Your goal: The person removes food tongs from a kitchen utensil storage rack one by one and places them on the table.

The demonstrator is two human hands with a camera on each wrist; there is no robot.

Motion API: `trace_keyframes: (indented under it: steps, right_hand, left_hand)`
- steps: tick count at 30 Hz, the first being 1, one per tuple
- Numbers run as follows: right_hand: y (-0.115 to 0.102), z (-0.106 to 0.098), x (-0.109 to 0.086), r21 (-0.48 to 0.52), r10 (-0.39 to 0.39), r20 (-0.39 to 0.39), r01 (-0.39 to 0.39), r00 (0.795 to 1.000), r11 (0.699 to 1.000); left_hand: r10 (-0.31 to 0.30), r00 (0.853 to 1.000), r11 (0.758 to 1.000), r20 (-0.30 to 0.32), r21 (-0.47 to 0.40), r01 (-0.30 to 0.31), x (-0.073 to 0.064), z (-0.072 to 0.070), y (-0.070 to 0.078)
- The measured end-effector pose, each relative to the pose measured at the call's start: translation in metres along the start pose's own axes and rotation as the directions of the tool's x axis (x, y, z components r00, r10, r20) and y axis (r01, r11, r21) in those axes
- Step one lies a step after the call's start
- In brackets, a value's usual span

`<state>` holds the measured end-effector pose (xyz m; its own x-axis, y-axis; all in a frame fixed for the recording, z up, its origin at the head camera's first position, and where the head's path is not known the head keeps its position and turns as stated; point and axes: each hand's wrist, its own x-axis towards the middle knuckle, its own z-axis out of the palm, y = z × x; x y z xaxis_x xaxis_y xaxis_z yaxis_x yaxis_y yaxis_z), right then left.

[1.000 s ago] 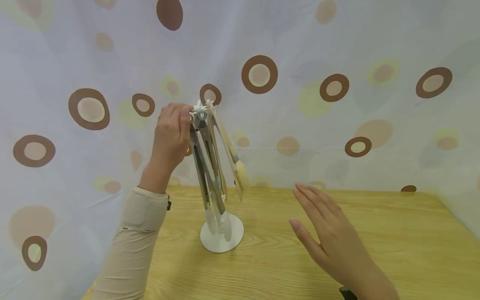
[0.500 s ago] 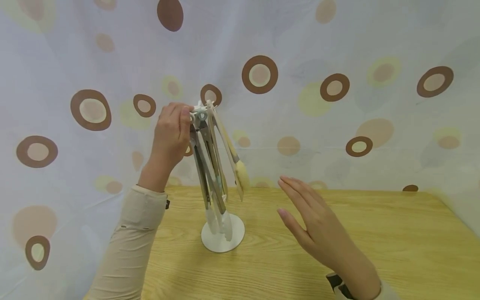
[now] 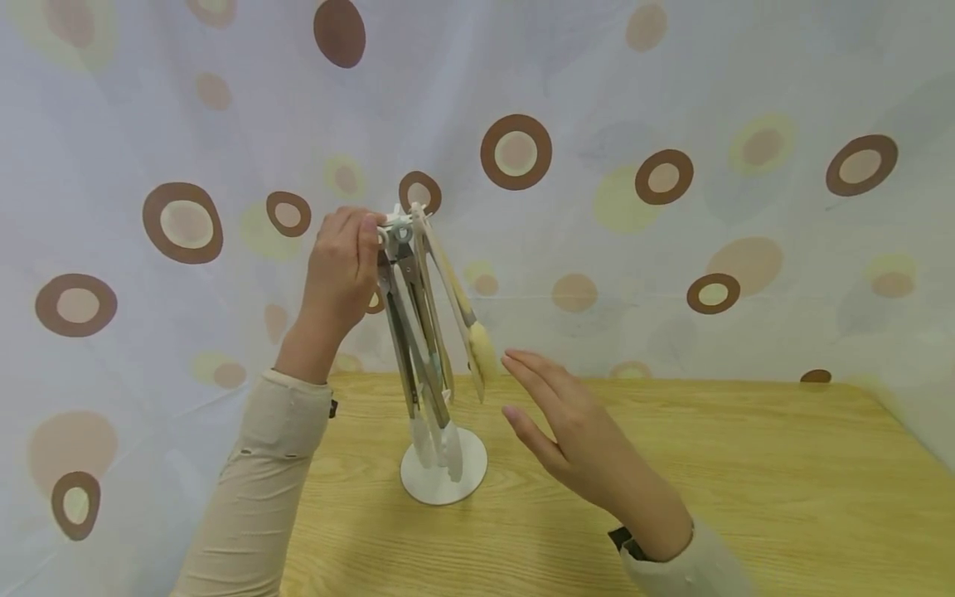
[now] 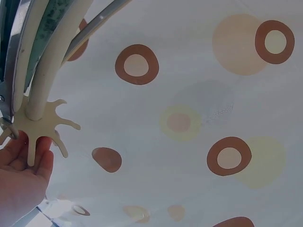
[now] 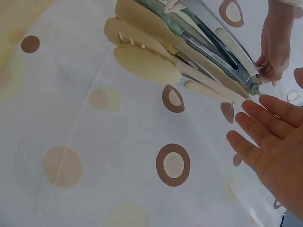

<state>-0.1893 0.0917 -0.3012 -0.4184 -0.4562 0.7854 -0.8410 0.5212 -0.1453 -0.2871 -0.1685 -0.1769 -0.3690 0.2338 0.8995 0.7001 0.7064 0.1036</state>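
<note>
A utensil stand with a round white base (image 3: 440, 491) holds several hanging kitchen tools, among them metal tongs (image 3: 406, 332). Its hooked top (image 4: 45, 127) shows pale, star-like arms in the left wrist view. My left hand (image 3: 339, 257) grips this top, fingers and thumb at the hooks on the left side. On the stand's right hangs a utensil with a cream-yellow head (image 3: 481, 348), tilted outward. My right hand (image 3: 570, 423) is empty, its fingers straight and pointing left, fingertips close beside that head. In the right wrist view, cream utensil heads (image 5: 147, 64), one slotted, hang beyond the fingers.
The stand is on a wood-grain table (image 3: 746, 481). Behind it hangs a pale curtain (image 3: 582, 99) printed with brown rings and dots. Each wrist wears a dark strap below the hand, near light sleeves (image 3: 254, 473).
My right hand has moved left across the table, from well apart to close beside the cream-yellow head. My left hand and the stand have stayed in place.
</note>
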Motion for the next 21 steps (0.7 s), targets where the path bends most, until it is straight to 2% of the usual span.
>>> trace_keyframes:
  steps: [9,21]
  right_hand:
    - [-0.003,0.021,0.015,0.012,-0.053,-0.006,0.053,0.999,0.999]
    - [0.000,0.036,0.031,0.064,-0.046,0.026,0.045,0.999,0.997]
  left_hand:
    - [0.011,1.000,1.000,-0.005,0.004,-0.011,-0.001,0.001,-0.001]
    - [0.007,1.000,1.000,-0.010,0.004,-0.007,0.000,0.002,0.000]
